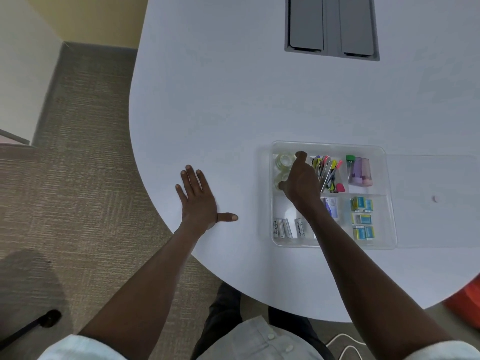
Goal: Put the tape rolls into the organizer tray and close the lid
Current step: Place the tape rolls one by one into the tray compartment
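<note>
Two clear tape rolls (283, 167) lie in the far-left compartment of the clear organizer tray (389, 203), one behind the other against the tray's left wall. The right hand (302, 181) reaches down into that compartment: its thumb touches the near roll and one finger stretches up along the divider past the far roll, so the fingers are spread around the rolls, though whether they actually pinch either one cannot be told from this angle. The tray sits near the table's (233, 100) front edge, toward its right side. In the compartment just right of the hand stand coloured pens and markers (328, 174), and further right are green, purple and pink cylinders (359, 168). The near row holds batteries (287, 228) at the left and small blue-and-yellow boxes (362, 219) at the right. The clear lid (436, 201) lies flat on the table, touching or just beside the tray's right side. The left hand (200, 201) rests palm-down on the table near its left edge, well apart from the tray, fingers splayed and holding nothing. A grey cable hatch (331, 27) is set into the table's far side.
</note>
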{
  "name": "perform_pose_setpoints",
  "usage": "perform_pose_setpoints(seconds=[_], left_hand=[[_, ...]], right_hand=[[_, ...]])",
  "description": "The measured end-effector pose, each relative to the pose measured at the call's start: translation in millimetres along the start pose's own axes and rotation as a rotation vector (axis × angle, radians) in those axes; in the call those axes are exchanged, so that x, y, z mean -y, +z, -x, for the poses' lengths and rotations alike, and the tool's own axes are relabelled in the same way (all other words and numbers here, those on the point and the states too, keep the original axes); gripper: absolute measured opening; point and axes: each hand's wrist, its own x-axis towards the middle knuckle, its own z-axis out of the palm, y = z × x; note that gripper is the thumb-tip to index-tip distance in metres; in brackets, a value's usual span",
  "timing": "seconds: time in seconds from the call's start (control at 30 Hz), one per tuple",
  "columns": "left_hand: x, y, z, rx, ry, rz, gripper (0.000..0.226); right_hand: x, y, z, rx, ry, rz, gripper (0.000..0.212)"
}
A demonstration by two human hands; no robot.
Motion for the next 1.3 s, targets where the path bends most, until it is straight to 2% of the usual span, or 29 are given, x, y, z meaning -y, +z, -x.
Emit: perform_pose_setpoints(seconds=[0.1,0.23,0.4,0.73,0.9,1.13,1.3], left_hand=[[1.6,1.4,-1.5,0.002,0.004,0.006,0.164],[3.2,3.3,-2.7,-0.003,0.012,0.011,0.163],[3.5,3.0,-2.3,-0.003,0.011,0.006,0.163],[3.3,3.2,-1.8,-0.020,0.022,0.016,0.163],[2.2,3.2,-0.5,-0.026,0.023,0.014,0.164],[2.2,2.7,-0.9,-0.017,0.021,0.011,0.164],[3.1,4.1,-2.5,-0.003,0.010,0.008,0.165]], right_hand=[[2.0,4.1,-0.7,0.002,0.002,0.042,0.073],[3.4,6.6,-0.9,0.032,0.030,-0.023,0.076],[6.3,7.1,1.9,0.053,0.008,0.041,0.098],[7.1,16.1,0.9,-0.008,0.035,0.082,0.103],[6.9,18.3,-1.2,-0.038,0.041,0.042,0.103],[8.1,5.7,-3.0,0.040,0.050,-0.009,0.103],[7.3,-16.4,-2.5,0.020,0.054,-0.118,0.080]])
